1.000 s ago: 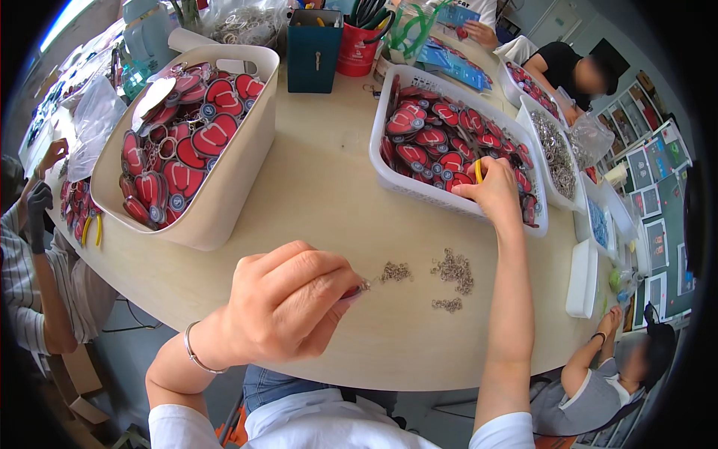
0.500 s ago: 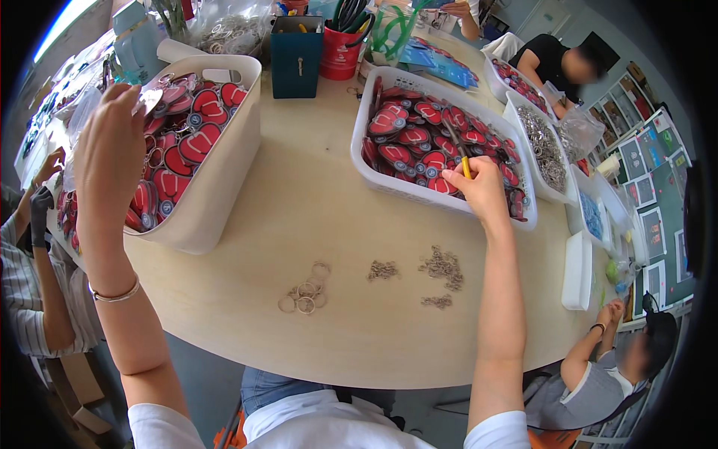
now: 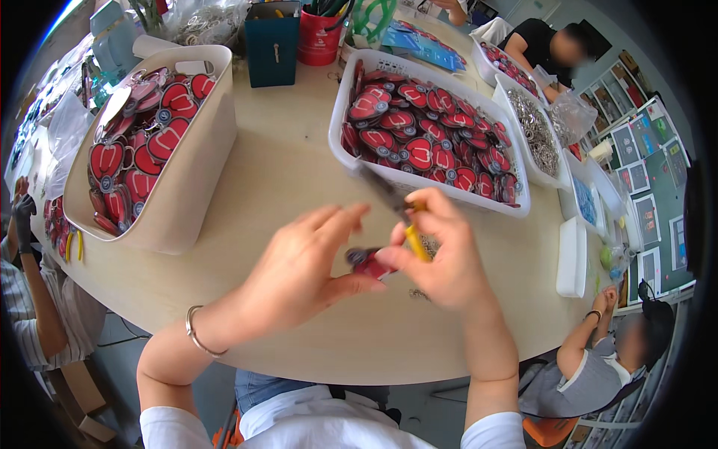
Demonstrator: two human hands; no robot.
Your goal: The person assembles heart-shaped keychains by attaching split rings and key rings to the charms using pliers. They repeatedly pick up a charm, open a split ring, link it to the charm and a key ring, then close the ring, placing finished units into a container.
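The red charm (image 3: 369, 263) is between my two hands, at the right thumb's tip and just above the left thumb; blur hides which of them carries it. I judge it light, flat and stiff, its glossy face a little slippery and perhaps easily scratched, so I'd pinch it by the edges, leaving the small round grey end free. My left hand (image 3: 295, 262) has its fingers parted from the thumb, open. My right hand (image 3: 449, 254) has its fingers wrapped round yellow-handled pliers (image 3: 416, 242), whose dark jaws point up and away to the left. Small metal links (image 3: 419, 294) lie on the worktop (image 3: 284, 161) below the right fingers. Beyond those fingers stands a white basket (image 3: 338, 138) of similar charms; a cream bin (image 3: 200, 168) of more stands beyond and left of the left fingers.
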